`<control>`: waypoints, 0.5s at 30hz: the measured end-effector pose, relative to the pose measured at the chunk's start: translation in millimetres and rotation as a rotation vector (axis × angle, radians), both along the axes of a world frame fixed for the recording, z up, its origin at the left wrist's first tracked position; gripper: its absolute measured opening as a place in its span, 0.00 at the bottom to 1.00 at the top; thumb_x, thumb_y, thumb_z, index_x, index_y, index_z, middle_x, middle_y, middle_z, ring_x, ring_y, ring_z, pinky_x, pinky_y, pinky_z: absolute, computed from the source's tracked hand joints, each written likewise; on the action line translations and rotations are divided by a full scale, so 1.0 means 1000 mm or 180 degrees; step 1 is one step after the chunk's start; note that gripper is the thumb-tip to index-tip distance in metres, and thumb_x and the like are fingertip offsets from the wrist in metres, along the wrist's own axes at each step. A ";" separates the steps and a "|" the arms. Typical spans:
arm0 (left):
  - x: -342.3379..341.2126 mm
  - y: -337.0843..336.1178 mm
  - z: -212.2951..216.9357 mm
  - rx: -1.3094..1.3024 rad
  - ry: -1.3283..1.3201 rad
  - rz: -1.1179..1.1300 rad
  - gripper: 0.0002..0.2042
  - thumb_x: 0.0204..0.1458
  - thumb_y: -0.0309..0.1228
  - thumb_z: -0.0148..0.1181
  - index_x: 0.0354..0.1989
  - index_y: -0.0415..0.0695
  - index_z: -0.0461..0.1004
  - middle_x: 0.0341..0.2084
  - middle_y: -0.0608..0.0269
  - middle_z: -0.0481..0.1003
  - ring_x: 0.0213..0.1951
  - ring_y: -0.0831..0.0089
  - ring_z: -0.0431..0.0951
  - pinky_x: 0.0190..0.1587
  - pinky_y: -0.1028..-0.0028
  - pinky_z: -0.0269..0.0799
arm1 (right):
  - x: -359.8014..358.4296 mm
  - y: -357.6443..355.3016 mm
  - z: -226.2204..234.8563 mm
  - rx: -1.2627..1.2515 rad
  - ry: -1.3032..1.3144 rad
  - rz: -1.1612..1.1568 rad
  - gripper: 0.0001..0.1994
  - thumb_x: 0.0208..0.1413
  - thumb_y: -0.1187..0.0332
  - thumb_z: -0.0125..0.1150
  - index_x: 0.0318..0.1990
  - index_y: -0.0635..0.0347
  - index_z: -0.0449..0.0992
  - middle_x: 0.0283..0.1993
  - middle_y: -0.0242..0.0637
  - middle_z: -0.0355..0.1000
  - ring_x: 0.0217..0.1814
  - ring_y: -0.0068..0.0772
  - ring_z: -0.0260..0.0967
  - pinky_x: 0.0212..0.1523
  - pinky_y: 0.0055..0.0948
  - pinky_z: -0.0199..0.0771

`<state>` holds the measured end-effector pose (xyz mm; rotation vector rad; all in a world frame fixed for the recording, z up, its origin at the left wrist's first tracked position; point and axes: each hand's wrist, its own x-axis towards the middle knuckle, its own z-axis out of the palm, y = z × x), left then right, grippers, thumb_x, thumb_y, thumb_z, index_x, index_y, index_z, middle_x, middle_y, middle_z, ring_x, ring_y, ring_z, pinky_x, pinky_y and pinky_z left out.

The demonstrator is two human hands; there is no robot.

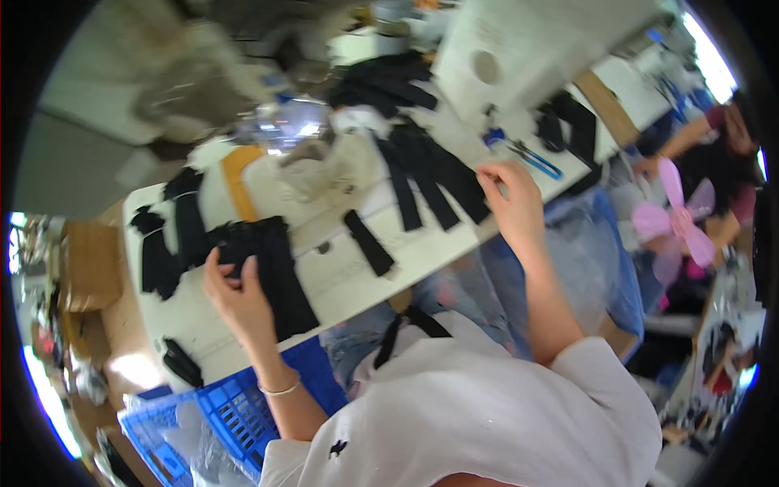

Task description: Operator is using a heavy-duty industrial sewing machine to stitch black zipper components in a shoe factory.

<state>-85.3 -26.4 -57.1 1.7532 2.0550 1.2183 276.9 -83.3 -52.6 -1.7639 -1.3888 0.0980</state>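
My left hand [240, 302] is at the left part of the white sewing table [341, 292], against a black fabric piece [276, 280]. Its thumb and forefinger are apart, and I cannot tell whether they touch the cloth. To the right, my right hand [516, 209] is raised near the table's front edge, thumb and forefinger pinched together. Whatever is in that pinch, if anything, is too small to make out. Several black fabric strips [422, 174] lie beside this hand. A short black strip [368, 243] rests alone between my hands.
A sewing machine [312, 174] stands mid-table, blurred. Black bundles [154, 252] lie at the left, blue-handled scissors [537, 161] at the right. Below the table are a blue crate [243, 414] and a blue plastic bag [596, 243]. A pink fan [677, 215] and another person [714, 162] are at the right.
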 end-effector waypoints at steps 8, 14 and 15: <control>-0.065 -0.035 0.112 0.1592 0.0023 -0.0139 0.38 0.43 0.23 0.67 0.65 0.39 0.53 0.35 0.59 0.71 0.36 0.69 0.70 0.47 0.69 0.67 | 0.025 0.029 -0.038 -0.0274 -0.1456 0.0114 0.25 0.51 0.67 0.61 0.58 0.58 0.67 0.56 0.48 0.65 0.60 0.51 0.58 0.61 0.42 0.56; -0.232 -0.135 0.221 0.2567 0.0937 0.1405 0.32 0.49 0.21 0.58 0.64 0.39 0.52 0.34 0.60 0.74 0.31 0.77 0.75 0.38 0.77 0.71 | 0.011 0.040 -0.032 -0.0629 -0.1549 0.0443 0.25 0.56 0.54 0.57 0.57 0.58 0.67 0.55 0.48 0.68 0.53 0.48 0.67 0.52 0.40 0.67; -0.245 -0.156 0.248 0.2280 0.0650 0.2164 0.32 0.51 0.22 0.58 0.64 0.38 0.50 0.34 0.60 0.74 0.31 0.77 0.74 0.36 0.77 0.71 | 0.013 0.042 -0.034 -0.0626 -0.1401 0.0430 0.24 0.56 0.56 0.57 0.56 0.59 0.68 0.53 0.47 0.69 0.52 0.48 0.68 0.51 0.40 0.67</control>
